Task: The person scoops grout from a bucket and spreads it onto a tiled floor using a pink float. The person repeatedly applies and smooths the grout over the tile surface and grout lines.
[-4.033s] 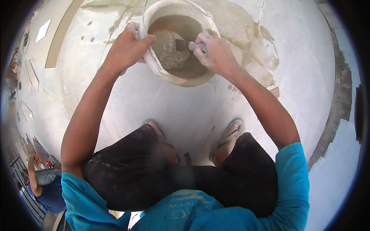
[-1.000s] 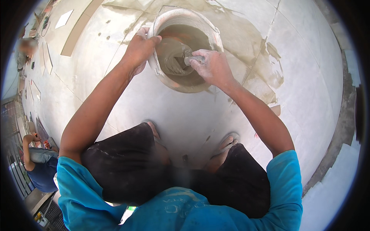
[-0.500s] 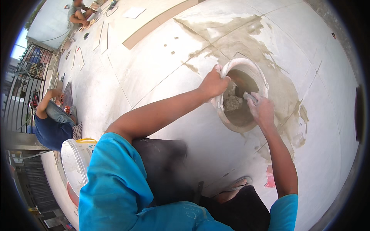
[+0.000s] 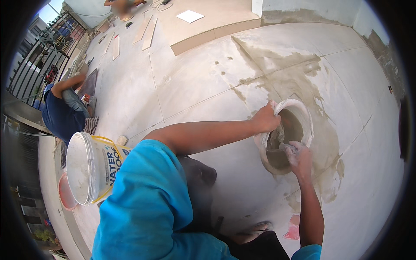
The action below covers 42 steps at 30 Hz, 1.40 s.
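- Now the view has swung leftward since half a second ago, revealing more of the white pail [image 4: 89, 167] beside the blue sleeve [image 4: 147, 186].
- Meanwhile the left hand [image 4: 266, 118] still grips the rim of the mixing bucket [image 4: 307, 128]; the right hand [image 4: 298, 155] stays closed around a trowel [image 4: 284, 147] over its grey mix [image 4: 277, 161].
- That bucket sits on pale floor tiles [image 4: 212, 121], bordering a brownish stain [image 4: 327, 141].
- Farther off: a low step [image 4: 216, 34], a railing [image 4: 27, 80], a crouching co-worker [image 4: 65, 110].
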Each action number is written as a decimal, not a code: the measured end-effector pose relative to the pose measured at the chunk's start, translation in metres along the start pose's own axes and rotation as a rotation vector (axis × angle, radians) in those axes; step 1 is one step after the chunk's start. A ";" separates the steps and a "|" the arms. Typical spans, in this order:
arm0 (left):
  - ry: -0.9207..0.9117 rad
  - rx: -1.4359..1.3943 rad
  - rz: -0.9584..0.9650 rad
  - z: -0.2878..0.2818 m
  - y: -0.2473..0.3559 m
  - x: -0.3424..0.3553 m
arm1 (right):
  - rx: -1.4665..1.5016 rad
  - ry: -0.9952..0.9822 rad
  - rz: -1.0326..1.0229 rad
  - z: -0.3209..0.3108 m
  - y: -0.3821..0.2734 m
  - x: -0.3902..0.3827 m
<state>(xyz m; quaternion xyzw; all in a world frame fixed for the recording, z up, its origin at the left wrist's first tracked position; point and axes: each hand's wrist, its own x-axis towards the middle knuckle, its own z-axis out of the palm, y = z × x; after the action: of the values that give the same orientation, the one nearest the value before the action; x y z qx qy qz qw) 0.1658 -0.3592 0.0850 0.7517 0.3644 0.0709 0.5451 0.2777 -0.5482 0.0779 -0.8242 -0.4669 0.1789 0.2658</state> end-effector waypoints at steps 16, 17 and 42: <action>-0.015 -0.054 -0.011 0.001 -0.001 0.004 | -0.038 0.166 0.031 0.005 0.014 0.016; -0.012 -0.054 -0.009 0.002 -0.003 0.003 | -0.092 0.152 0.018 0.004 0.020 0.014; 0.013 -0.069 -0.038 0.002 -0.004 0.001 | 0.280 0.013 0.177 0.015 -0.020 0.014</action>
<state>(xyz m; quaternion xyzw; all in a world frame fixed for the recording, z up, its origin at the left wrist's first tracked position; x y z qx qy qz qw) 0.1655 -0.3596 0.0806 0.7248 0.3795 0.0780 0.5697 0.2632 -0.5232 0.0774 -0.8180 -0.3614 0.2596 0.3645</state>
